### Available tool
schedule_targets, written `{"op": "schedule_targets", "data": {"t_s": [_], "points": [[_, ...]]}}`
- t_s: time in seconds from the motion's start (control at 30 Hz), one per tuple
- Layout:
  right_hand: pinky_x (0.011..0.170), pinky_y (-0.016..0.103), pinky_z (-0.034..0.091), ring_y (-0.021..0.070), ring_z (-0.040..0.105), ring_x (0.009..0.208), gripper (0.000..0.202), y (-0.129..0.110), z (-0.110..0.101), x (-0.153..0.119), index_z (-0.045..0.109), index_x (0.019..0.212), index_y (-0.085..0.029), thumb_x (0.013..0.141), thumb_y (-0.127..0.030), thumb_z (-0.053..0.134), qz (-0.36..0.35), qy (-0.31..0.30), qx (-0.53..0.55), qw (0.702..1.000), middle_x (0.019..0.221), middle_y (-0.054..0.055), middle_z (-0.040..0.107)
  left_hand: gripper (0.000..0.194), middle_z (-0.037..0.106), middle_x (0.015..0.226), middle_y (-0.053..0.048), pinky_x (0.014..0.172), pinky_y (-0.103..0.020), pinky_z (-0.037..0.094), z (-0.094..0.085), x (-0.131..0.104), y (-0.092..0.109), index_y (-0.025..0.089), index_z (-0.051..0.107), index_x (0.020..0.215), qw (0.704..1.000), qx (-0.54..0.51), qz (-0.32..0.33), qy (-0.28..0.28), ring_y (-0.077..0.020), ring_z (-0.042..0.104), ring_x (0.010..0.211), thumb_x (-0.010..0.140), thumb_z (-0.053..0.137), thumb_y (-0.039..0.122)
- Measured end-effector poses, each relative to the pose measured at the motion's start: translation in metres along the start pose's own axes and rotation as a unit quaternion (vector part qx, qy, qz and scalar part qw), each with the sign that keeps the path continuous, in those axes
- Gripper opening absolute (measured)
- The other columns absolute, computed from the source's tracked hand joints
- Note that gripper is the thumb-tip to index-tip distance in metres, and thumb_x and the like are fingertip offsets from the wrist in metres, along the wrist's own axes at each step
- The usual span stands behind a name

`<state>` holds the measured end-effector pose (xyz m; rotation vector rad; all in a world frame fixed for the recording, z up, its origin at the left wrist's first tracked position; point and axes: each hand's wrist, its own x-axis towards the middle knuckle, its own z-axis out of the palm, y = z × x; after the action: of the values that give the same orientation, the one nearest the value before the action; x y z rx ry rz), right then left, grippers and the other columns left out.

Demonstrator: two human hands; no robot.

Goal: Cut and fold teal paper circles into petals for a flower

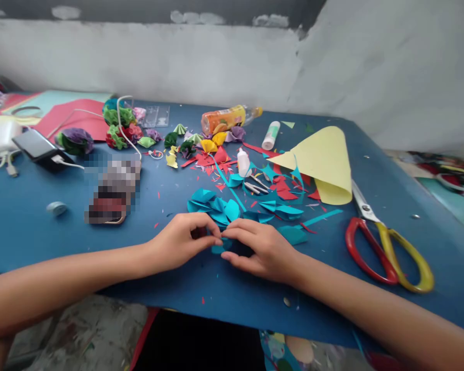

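My left hand [185, 237] pinches a small piece of blue paper [221, 247] between thumb and fingertips. From the other side, my right hand [261, 250] curls its fingers at the same paper, its thumb a little lower; the fingers partly hide the piece. Just beyond both hands lies a cluster of folded blue paper petals [212, 203]. More cut blue petals [282, 208] rest past my right hand, among thin strips and offcuts.
Large scissors [371, 221] with red and yellow handles lie at right, near a curled yellow sheet [320, 159]. A glue bottle [243, 162], glue stick [271, 135] and drink bottle [230, 118] are farther back. Left are a phone [114, 190], power bank [42, 147] and cables.
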<state>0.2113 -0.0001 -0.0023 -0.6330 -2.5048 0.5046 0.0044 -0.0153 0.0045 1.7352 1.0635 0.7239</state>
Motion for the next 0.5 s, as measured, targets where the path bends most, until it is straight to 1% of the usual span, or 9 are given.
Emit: {"op": "schedule_targets", "data": {"t_s": [0.03,0.1,0.17,0.3,0.43,0.5], "points": [[0.067,0.027,0.051,0.0160,0.060,0.076,0.020,-0.0011,-0.0006,0.0001,0.061,0.096,-0.014,0.085,-0.030,0.059,0.020,0.015,0.021,0.999,0.087,0.008,0.064,0.013,0.061,0.067,0.001,0.057,-0.021,0.041,0.0008,0.0009,0.0008,0.014,0.060,0.076,0.997,-0.072,-0.026,0.014,-0.0096,0.055,0.061,0.079,0.064,0.027],[0.065,0.025,0.049,0.0138,0.058,0.071,0.013,-0.0036,-0.0015,0.0005,0.061,0.091,-0.015,0.086,-0.027,0.057,0.062,0.047,0.070,0.995,0.082,0.006,0.062,0.021,0.062,0.067,0.001,0.058,-0.020,0.045,0.0027,0.0022,0.0018,0.014,0.057,0.076,0.978,-0.198,-0.060,0.028,-0.0102,0.059,0.063,0.075,0.068,0.031],[0.063,0.024,0.047,0.0123,0.056,0.067,0.011,-0.0061,-0.0020,0.0011,0.062,0.085,-0.016,0.088,-0.023,0.053,0.092,0.073,0.115,0.986,0.077,0.004,0.061,0.026,0.064,0.068,0.000,0.061,-0.021,0.048,0.0043,0.0026,0.0018,0.013,0.055,0.076,0.959,-0.272,-0.072,0.019,-0.0108,0.062,0.065,0.071,0.072,0.033],[0.059,0.022,0.044,0.0115,0.055,0.065,0.015,-0.0093,-0.0028,0.0025,0.062,0.077,-0.017,0.088,-0.021,0.053,0.109,0.098,0.151,0.977,0.072,0.003,0.060,0.028,0.067,0.068,-0.001,0.061,-0.019,0.049,0.0061,0.0012,0.0007,0.013,0.055,0.075,0.946,-0.317,-0.069,0.006,-0.0104,0.064,0.065,0.067,0.077,0.029],[0.055,0.021,0.042,0.0106,0.053,0.061,0.014,-0.0102,-0.0032,0.0030,0.063,0.077,-0.017,0.087,-0.020,0.054,0.111,0.099,0.155,0.977,0.069,0.002,0.060,0.027,0.069,0.066,-0.001,0.062,-0.019,0.051,0.0057,-0.0006,0.0014,0.012,0.060,0.078,0.948,-0.312,-0.059,0.026,-0.0104,0.065,0.063,0.063,0.079,0.024],[0.055,0.021,0.041,0.0100,0.053,0.060,0.013,-0.0102,-0.0036,0.0031,0.062,0.076,-0.017,0.086,-0.019,0.054,0.105,0.102,0.155,0.977,0.068,0.001,0.059,0.022,0.069,0.064,0.000,0.061,-0.018,0.051,0.0050,-0.0009,0.0020,0.012,0.062,0.075,0.952,-0.298,-0.056,0.031,-0.0094,0.064,0.061,0.065,0.078,0.023]]}}
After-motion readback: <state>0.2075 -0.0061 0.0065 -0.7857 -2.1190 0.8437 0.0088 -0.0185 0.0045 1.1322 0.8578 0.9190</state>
